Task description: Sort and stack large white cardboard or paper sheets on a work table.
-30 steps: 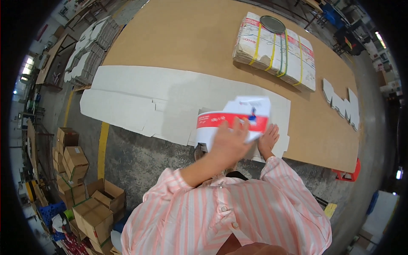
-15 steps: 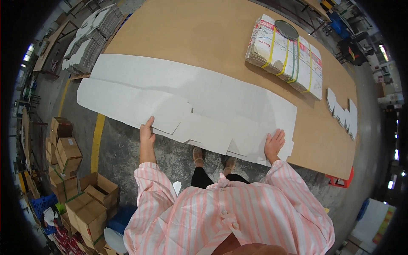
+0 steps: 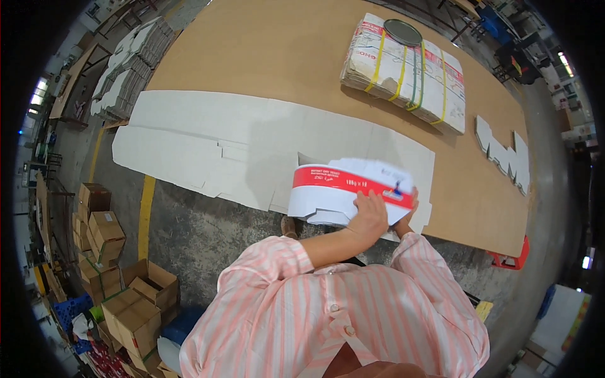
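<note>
A white cardboard box blank is bent back on itself, its red-banded printed side facing up and a rounded bend at its left end. My left hand reaches across to the right and lies on the printed panel, fingers slightly spread. Against the right edge of that blank, my right hand is closed around the card, partly hidden behind it. Underneath, more plain white cardboard stretches flat along the near side of the brown table, overhanging its edge.
A strapped bundle of flat cartons carries a round dark lid at the far right. Cut card pieces lie at the right edge. Stacked card stands left; brown boxes crowd the floor at lower left.
The blank's left part has been swung over to the right, exposing its printed side. My left hand moved right with it, next to my right hand, which now grips the card's edge.
</note>
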{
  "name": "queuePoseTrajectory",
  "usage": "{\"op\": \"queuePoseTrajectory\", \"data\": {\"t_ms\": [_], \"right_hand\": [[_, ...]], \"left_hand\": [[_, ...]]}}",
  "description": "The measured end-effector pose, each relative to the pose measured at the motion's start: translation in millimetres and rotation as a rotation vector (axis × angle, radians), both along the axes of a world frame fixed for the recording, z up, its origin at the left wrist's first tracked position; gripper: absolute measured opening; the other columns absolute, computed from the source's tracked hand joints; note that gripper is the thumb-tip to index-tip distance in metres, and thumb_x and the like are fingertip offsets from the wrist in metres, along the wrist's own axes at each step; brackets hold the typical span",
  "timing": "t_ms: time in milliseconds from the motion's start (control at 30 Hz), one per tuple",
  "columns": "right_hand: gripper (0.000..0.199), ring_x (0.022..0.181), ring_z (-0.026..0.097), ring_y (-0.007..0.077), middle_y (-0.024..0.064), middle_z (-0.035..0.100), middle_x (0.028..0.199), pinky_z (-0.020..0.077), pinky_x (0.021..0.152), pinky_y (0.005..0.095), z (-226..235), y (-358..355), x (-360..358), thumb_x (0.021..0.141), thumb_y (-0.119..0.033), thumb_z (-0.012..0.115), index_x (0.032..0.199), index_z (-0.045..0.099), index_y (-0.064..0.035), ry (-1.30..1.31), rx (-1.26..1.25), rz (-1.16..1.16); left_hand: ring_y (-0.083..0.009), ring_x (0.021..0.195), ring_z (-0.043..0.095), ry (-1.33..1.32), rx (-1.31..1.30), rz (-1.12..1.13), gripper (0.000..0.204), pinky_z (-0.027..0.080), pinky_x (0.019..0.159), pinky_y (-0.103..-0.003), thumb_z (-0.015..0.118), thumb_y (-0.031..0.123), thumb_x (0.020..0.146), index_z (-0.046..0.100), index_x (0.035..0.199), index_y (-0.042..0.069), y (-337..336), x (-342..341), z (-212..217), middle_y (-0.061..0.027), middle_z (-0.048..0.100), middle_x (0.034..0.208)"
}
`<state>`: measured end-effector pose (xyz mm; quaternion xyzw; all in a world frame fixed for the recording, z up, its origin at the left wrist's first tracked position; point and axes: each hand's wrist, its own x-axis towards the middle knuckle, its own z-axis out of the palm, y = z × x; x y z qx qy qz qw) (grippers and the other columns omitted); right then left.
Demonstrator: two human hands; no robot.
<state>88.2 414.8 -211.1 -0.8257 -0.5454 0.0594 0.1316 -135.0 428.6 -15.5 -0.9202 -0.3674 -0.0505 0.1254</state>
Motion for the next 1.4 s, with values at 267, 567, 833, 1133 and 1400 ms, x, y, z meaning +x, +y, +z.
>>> {"op": "queuePoseTrajectory", "data": {"t_ms": [267, 567, 833, 1133, 1400], "right_hand": [[0.066, 0.133, 0.008, 0.0321, 0.0195, 0.014, 0.142, 0.0075, 0.105, 0.0468, 16, 9, -17, 0.086, -0.037, 0.043, 0.136, 0.018, -0.0014, -0.126, -0.13, -0.045], [0.059, 0.13, 0.017, 0.0327, 0.0187, 0.02, 0.14, 0.0147, 0.103, 0.0483, 5, -1, -4, 0.089, -0.039, 0.037, 0.134, 0.025, -0.0033, -0.232, -0.04, 0.016], [0.059, 0.13, 0.016, 0.0347, 0.0216, 0.019, 0.14, 0.0128, 0.104, 0.0473, 10, -1, -2, 0.09, -0.035, 0.038, 0.134, 0.022, 0.0016, -0.208, -0.073, 0.04], [0.064, 0.131, 0.011, 0.0355, 0.0214, 0.016, 0.141, 0.0082, 0.105, 0.0485, 54, 48, -80, 0.084, -0.038, 0.046, 0.135, 0.025, -0.0047, -0.057, -0.046, 0.305], [0.062, 0.131, 0.007, 0.0378, 0.0194, 0.014, 0.142, 0.0063, 0.103, 0.0532, 48, 31, -55, 0.085, -0.042, 0.043, 0.135, 0.026, -0.0099, -0.165, -0.068, 0.302]], "left_hand": [[-0.0324, 0.093, 0.056, -0.781, -0.161, 0.273, 0.047, 0.045, 0.079, -0.039, 0.06, 0.005, 0.063, 0.053, 0.11, -0.002, 24, -70, 66, -0.0206, 0.055, 0.106], [-0.0264, 0.111, 0.046, -2.73, -0.771, 0.57, 0.053, 0.036, 0.095, -0.04, 0.057, 0.034, 0.081, 0.044, 0.121, 0.001, 50, -296, -50, -0.0116, 0.049, 0.121], [-0.0252, 0.106, 0.05, -2.616, -0.813, 0.651, 0.048, 0.039, 0.093, -0.038, 0.062, 0.013, 0.076, 0.044, 0.118, 0.0, 49, -304, -158, -0.0102, 0.053, 0.114], [-0.0219, 0.098, 0.054, -2.272, -0.696, 0.954, 0.046, 0.041, 0.087, -0.032, 0.065, -0.002, 0.071, 0.048, 0.113, -0.006, 50, -301, -134, -0.0125, 0.055, 0.109], [-0.0322, 0.073, 0.055, -0.878, -0.208, 0.42, 0.051, 0.046, 0.064, -0.038, 0.062, 0.004, 0.061, 0.051, 0.111, -0.005, 37, -140, 43, -0.0183, 0.058, 0.095]]}}
